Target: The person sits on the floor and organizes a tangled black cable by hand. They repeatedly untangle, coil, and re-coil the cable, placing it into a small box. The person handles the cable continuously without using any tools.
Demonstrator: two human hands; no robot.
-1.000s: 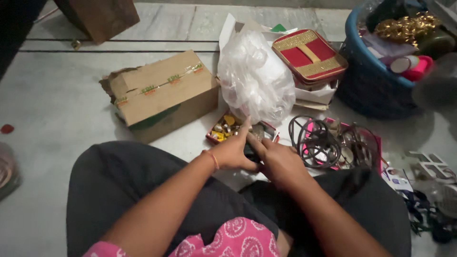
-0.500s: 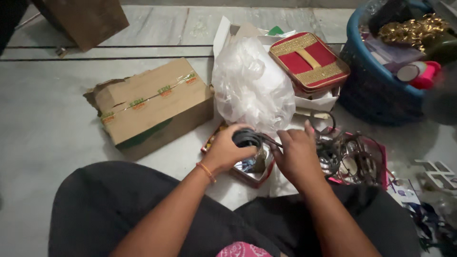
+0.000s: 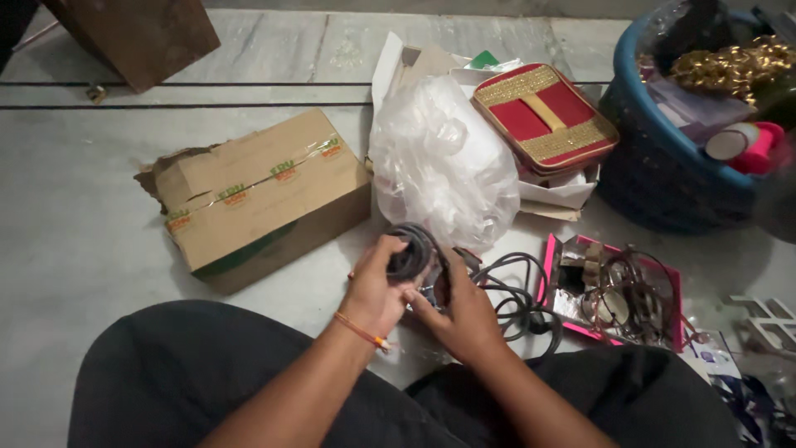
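Head view looks down on a person sitting on a pale stone floor [image 3: 75, 216], knees apart, so that the work sits in the gap between them and both arms can reach it without stretching; the left hand [image 3: 377, 286] is curled closed round a coiled bundle of dark cable [image 3: 410, 249], thumb and fingers wrapped about the loops so they cannot spring open; the right hand [image 3: 464, 311] lies just beside it, fingers bent in toward the same bundle, but how far it is closed and whether it truly grips I cannot tell, since the fingertips are hidden behind the coil. A loose run of dark cord [image 3: 518, 294] trails from the hands onto the floor at the person's right, slack rather than taut, which suits something being gathered in. Just beyond the hands rests a crumpled clear plastic bag [image 3: 444, 162], leaning on a red and gold case [image 3: 547, 116] that sits on folded paper; a taped cardboard box [image 3: 261, 195] lies tilted to the left, well apart from the hands. To the right, a pink tray [image 3: 551, 257] holds tangled bangles and trinkets, near enough to reach; a blue basket [image 3: 655, 178] stands farther off, heaped with gold trim and oddments.
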